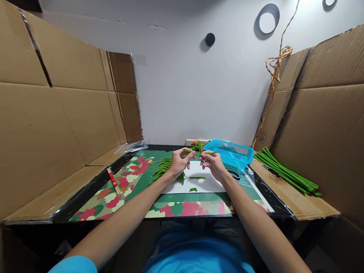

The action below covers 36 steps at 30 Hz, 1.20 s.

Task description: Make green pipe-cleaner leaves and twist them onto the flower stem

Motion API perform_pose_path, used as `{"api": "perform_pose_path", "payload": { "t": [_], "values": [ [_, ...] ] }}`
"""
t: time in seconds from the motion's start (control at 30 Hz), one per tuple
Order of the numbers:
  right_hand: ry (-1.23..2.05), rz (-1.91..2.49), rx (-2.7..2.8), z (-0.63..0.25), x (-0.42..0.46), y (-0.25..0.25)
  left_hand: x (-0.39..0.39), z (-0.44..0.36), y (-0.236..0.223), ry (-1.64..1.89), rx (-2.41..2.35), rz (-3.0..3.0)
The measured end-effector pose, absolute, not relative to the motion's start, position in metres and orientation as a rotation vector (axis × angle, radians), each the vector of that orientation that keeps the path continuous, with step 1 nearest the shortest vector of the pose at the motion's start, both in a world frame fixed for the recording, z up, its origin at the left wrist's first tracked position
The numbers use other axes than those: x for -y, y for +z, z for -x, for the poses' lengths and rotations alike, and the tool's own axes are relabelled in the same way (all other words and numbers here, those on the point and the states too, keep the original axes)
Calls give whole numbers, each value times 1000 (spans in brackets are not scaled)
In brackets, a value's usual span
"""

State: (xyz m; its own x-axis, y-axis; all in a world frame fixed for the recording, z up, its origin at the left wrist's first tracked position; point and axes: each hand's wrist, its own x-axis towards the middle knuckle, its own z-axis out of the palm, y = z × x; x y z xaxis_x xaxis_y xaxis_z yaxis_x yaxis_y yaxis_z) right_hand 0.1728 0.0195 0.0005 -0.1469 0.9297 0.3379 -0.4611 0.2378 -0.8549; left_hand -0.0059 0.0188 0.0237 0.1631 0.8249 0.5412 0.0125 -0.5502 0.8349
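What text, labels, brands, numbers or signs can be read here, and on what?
No readable text.
Right cardboard: small dark stamp low near the wall, too small to read.
Red-and-white stick: any print is too small to tell.

From the head, one camera looks forward and down at both hands point(178, 163).
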Motion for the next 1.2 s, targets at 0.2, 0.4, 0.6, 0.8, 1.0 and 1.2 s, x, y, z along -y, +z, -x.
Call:
{"api": "perform_pose_path", "payload": {
  "t": [0.2,0.4,0.6,0.8,1.0,1.2],
  "values": [
    [1301,577,1367,-168,-17,-3,-19,7,25,1534,-830,-1747],
    [1221,621,1510,-167,-18,-7,-21,8,18,1488,-883,-1784],
    [1134,645,1559,-167,-20,-9,-26,8,14,1512,-957,-1755],
    [1099,654,1625,-168,-21,-10,-32,11,11,1424,-1017,-1748],
    [1082,659,1684,-167,-20,-10,-36,13,9,1335,-1016,-1778],
    [1069,676,1652,-166,-18,-9,-40,15,8,1307,-974,-1803]
  ]
}}
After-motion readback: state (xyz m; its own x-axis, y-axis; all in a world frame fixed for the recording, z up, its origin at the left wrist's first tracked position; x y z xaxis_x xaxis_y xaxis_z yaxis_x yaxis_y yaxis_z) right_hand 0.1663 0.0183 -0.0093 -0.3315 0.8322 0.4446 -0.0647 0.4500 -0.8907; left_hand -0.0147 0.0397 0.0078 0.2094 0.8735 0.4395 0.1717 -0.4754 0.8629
